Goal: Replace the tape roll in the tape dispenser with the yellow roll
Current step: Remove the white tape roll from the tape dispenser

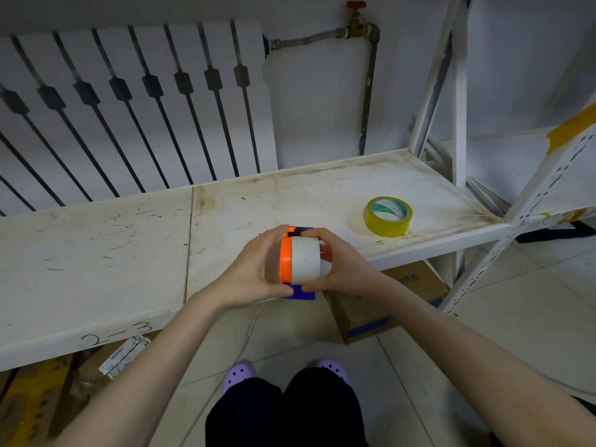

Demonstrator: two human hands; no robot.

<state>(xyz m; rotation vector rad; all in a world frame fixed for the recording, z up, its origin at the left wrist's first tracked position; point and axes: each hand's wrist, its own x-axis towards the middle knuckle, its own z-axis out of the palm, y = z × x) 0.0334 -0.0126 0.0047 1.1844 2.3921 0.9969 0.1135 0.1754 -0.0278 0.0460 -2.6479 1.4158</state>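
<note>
A white ribbed radiator [129, 101] with dark slots filled the wall from nine to twelve o'clock, and a grey pipe [367, 91] with a brass valve and red handle ran down beside it. Below it stretched a broad white shelf [96, 253], flat and smooth but scuffed with dark scratches and rust-coloured stains, marked "2-3" on its front edge. White perforated metal uprights [458, 91] of the rack stood at two o'clock. Pale glossy floor tiles [483, 317] lay beneath, with a brown cardboard box [387, 304] under the shelf's front edge.

The person's two bare forearms reached in from the bottom corners to the centre. The left hand [248, 279] and right hand [342, 269] met over the shelf's front edge, both grips closed around the tape dispenser [298, 293], a hard plastic thing with a blue body and an orange round flange. On it sat the white roll [305, 259], a smooth matte cylinder lying on its side; the left fingers cupped the orange side, the right thumb and fingers pinched the roll's far end.

The yellow roll [388, 217], a glossy ring with a green-and-white striped core, lay flat on the shelf at two o'clock from the hands, well apart from both grips and untouched.

Purple clogs [238, 374] showed at six o'clock.
</note>
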